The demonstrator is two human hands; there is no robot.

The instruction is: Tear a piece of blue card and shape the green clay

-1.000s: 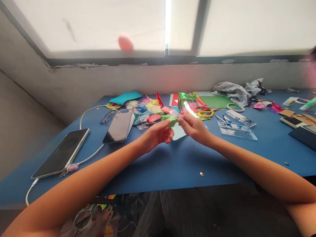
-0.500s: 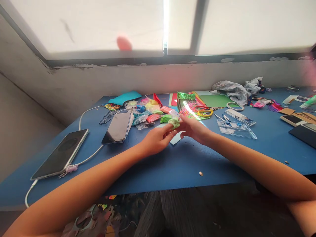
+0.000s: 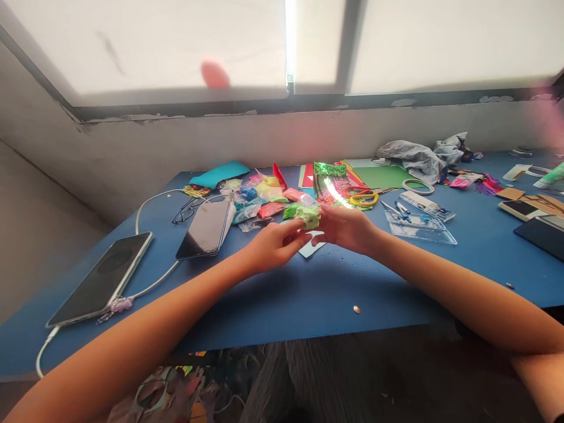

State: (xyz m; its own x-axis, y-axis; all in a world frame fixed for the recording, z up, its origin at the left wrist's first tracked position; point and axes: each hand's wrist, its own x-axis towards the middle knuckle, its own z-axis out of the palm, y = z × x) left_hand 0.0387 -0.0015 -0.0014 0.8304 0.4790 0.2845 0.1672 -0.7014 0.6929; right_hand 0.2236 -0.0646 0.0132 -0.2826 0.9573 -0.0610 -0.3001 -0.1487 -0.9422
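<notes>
A lump of pale green modelling clay [image 3: 308, 217] is pinched between my two hands above the blue table [image 3: 291, 308]. My left hand [image 3: 278, 245] has its fingers closed on the lump's near left side. From the right, my right hand [image 3: 346, 228] grips the other side with bent fingers. Under the hands lies a piece of pale paper [image 3: 312, 247], partly hidden by them. Just behind are small packets of coloured clay [image 3: 271, 210], among them orange, blue, yellow and bright green ones.
Two phones, one lying flat [image 3: 101, 279] and one propped up [image 3: 206, 230], are at the left with a white cable [image 3: 156, 281]. Scissors [image 3: 363, 198], a clear case with drawing tools [image 3: 418, 228] and a tape roll [image 3: 418, 187] lie to the right. A teal pouch [image 3: 220, 175] sits behind.
The clay lump looks more spread out and shows more between my fingers. Both hands have shifted only slightly, and the whole view has moved a little.
</notes>
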